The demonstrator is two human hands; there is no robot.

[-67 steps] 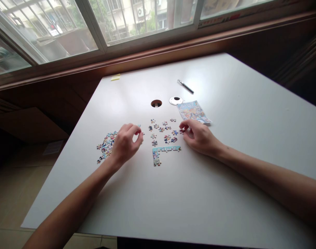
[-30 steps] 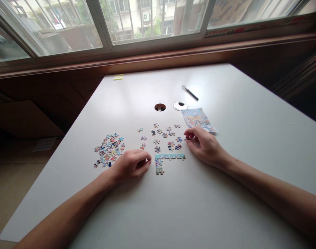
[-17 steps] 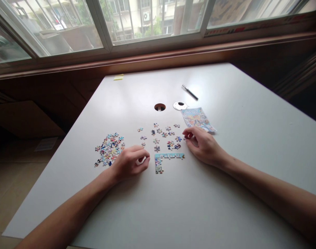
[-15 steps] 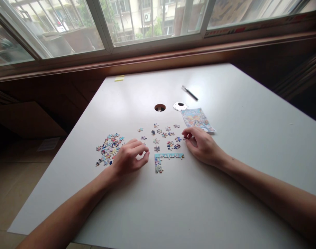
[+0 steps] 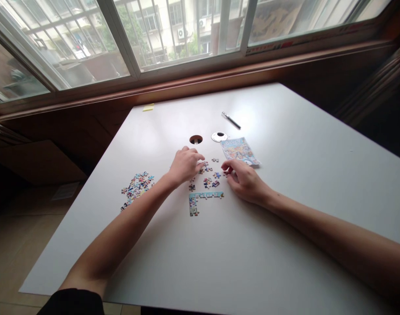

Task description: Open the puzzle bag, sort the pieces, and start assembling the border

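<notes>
My left hand (image 5: 186,165) reaches over the loose jigsaw pieces, thumb and forefinger apart, with nothing visible between them. It covers some of the pieces. To the right, my right hand (image 5: 242,177) is closed, with a small dark puzzle piece (image 5: 225,173) at its fingertips. Between the hands lie several loose puzzle pieces (image 5: 208,182). Below them is an L-shaped joined section of puzzle (image 5: 206,195), with a light-blue top strip and a short left side. A heap of mixed puzzle pieces (image 5: 136,188) lies at the left, partly behind my left forearm.
A colourful picture sheet (image 5: 241,151) lies beyond my right hand. Farther back are a round cable hole (image 5: 196,140), its metal cover ring (image 5: 219,137) and a pen (image 5: 231,120). A yellow sticky note (image 5: 148,107) is at the white table's (image 5: 226,262) far edge, below the window.
My left hand has moved forward and right, from beside the heap to over the loose pieces. My right hand stays beside the pieces, still closed. The view has shifted slightly.
</notes>
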